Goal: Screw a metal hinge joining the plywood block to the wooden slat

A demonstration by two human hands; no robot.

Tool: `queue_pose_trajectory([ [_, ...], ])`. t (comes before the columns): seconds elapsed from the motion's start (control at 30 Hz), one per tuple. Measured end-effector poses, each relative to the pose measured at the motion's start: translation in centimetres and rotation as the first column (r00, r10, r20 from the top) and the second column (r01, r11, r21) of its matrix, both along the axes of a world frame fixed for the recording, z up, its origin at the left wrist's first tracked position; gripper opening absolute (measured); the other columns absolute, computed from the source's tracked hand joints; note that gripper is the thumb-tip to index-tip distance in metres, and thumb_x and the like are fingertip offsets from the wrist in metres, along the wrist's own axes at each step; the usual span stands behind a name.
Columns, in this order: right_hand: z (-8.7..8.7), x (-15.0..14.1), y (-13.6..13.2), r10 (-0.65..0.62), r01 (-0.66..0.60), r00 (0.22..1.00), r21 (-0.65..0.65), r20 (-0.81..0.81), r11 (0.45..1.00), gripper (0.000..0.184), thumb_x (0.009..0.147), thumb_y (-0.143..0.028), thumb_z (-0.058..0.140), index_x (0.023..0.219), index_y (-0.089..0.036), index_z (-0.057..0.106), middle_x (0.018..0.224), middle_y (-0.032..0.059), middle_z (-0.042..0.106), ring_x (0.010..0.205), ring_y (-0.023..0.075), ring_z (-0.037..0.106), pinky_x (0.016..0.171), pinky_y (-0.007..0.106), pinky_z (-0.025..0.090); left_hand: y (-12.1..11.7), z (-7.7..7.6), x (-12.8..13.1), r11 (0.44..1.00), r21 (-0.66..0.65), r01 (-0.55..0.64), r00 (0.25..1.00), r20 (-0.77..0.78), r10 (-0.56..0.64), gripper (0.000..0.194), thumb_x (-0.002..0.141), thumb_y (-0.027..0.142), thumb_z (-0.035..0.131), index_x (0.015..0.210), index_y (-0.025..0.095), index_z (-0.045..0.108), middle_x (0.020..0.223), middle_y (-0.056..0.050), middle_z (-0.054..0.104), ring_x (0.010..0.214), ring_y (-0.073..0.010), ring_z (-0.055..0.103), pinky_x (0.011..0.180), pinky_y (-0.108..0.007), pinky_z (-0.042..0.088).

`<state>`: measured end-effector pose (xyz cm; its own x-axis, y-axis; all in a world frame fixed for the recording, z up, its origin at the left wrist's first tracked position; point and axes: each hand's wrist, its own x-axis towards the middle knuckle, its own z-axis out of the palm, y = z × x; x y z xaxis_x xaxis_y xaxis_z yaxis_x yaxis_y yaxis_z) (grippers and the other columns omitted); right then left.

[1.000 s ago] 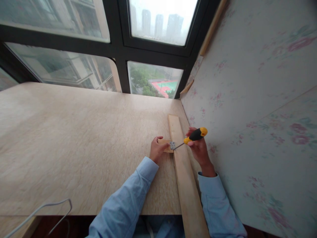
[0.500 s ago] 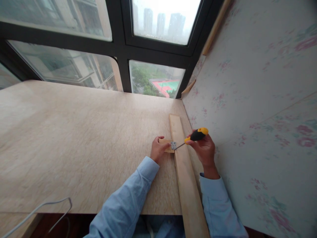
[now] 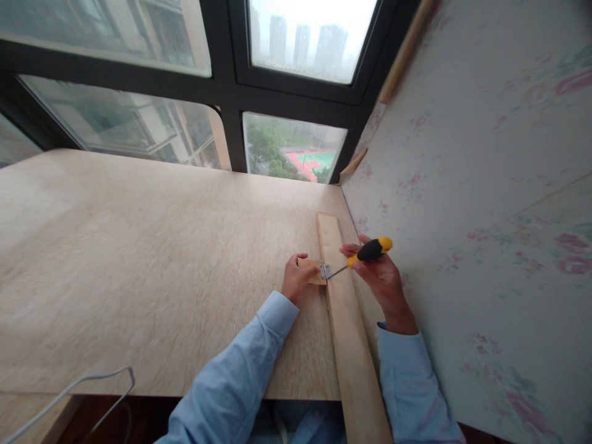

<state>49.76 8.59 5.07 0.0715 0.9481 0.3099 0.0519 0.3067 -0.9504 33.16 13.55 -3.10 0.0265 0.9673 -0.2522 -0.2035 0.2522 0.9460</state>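
My left hand grips a short wooden block, thumb on top near a small metal hinge. The hinge spans the joint between the block and a long wooden board, which runs toward me past the counter's edge. My right hand holds a yellow and black screwdriver by its handle, some fingers loosened and stretched out. The screwdriver slants down to the left, its tip at the hinge's lower right part. Whether the tip sits in a screw is too small to tell.
The board lies on a beige marble-patterned counter. Close on the right stands a wall with floral paper. Dark-framed windows rise behind the counter. A pale cable loops over the front left edge.
The fingers of my right hand have opened and shifted around the screwdriver handle, and the wrist has turned slightly. My left hand, the block and the board stay in place.
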Motion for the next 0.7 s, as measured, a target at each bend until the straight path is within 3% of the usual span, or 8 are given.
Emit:
queue_pose_trajectory([
  [0.07,-0.7,0.2,0.4,-0.146,0.144,0.988,0.031,0.058,0.989,0.045,0.069,-0.039,0.08,0.107,-0.022,0.06,0.096,0.0054,0.073,0.092,0.0235,0.07,0.091,0.048,0.054,0.0,0.1,0.0,1.0,-0.006,-0.006,1.0,0.002,0.006,0.052,0.055,0.018,0.08,0.102,0.014,0.057,0.084,-0.004,0.062,0.071,-0.0165,0.061,0.061,-0.026,0.049],
  [0.13,-1.5,0.4,0.8,-0.273,0.266,0.958,0.089,0.085,0.96,0.048,0.056,-0.04,0.088,0.09,-0.022,0.059,0.083,0.0018,0.072,0.08,0.0218,0.07,0.084,0.044,0.057,-0.1,0.3,0.0,1.0,-0.012,0.0,1.0,0.004,0.0,0.052,0.055,0.018,0.08,0.102,0.014,0.057,0.083,-0.004,0.062,0.072,-0.017,0.061,0.061,-0.027,0.05],
  [0.2,-2.1,0.5,1.1,-0.332,0.321,0.94,0.128,0.081,0.939,0.056,0.048,-0.042,0.091,0.088,-0.023,0.055,0.078,-0.0021,0.068,0.074,0.0193,0.068,0.081,0.04,0.057,-0.1,0.4,0.0,1.0,-0.014,0.009,1.0,-0.002,-0.009,0.051,0.056,0.018,0.079,0.102,0.013,0.056,0.082,-0.004,0.062,0.071,-0.017,0.061,0.06,-0.026,0.05],
  [0.33,-1.7,0.4,1.0,-0.193,0.187,0.981,0.139,0.031,0.972,0.065,0.058,-0.05,0.085,0.11,-0.028,0.052,0.088,-0.0014,0.066,0.083,0.0186,0.066,0.083,0.038,0.056,-0.1,0.4,0.0,1.0,-0.021,0.007,1.0,-0.017,-0.007,0.05,0.057,0.016,0.078,0.102,0.013,0.056,0.083,-0.004,0.062,0.07,-0.0162,0.061,0.059,-0.026,0.05],
  [0.5,0.1,0.2,0.1,0.02,-0.019,0.999,0.078,-0.025,0.997,0.06,0.079,-0.04,0.072,0.132,-0.033,0.046,0.131,0.0058,0.059,0.122,0.023,0.055,0.105,0.048,0.044,0.0,0.2,0.1,1.0,-0.021,0.01,1.0,0.007,-0.009,0.051,0.058,0.016,0.078,0.103,0.013,0.055,0.084,-0.004,0.062,0.071,-0.0161,0.061,0.06,-0.026,0.051],
  [0.6,0.1,0.3,0.0,0.002,-0.002,1.0,0.004,-0.016,1.0,0.051,0.079,-0.035,0.073,0.126,-0.029,0.054,0.12,0.0067,0.067,0.11,0.0244,0.064,0.097,0.05,0.05,-0.1,0.2,0.0,1.0,-0.019,0.009,1.0,0.01,-0.009,0.051,0.058,0.017,0.078,0.103,0.013,0.055,0.084,-0.004,0.062,0.071,-0.0158,0.061,0.06,-0.026,0.05],
  [0.7,-0.5,0.2,0.3,-0.161,0.161,0.987,0.037,-0.005,0.986,0.039,0.067,-0.029,0.083,0.101,-0.022,0.066,0.093,0.0042,0.075,0.086,0.0231,0.071,0.084,0.045,0.058,-0.1,0.3,0.0,1.0,-0.021,0.006,1.0,-0.01,-0.006,0.051,0.057,0.016,0.078,0.103,0.013,0.056,0.084,-0.004,0.062,0.07,-0.0158,0.061,0.06,-0.026,0.05],
])
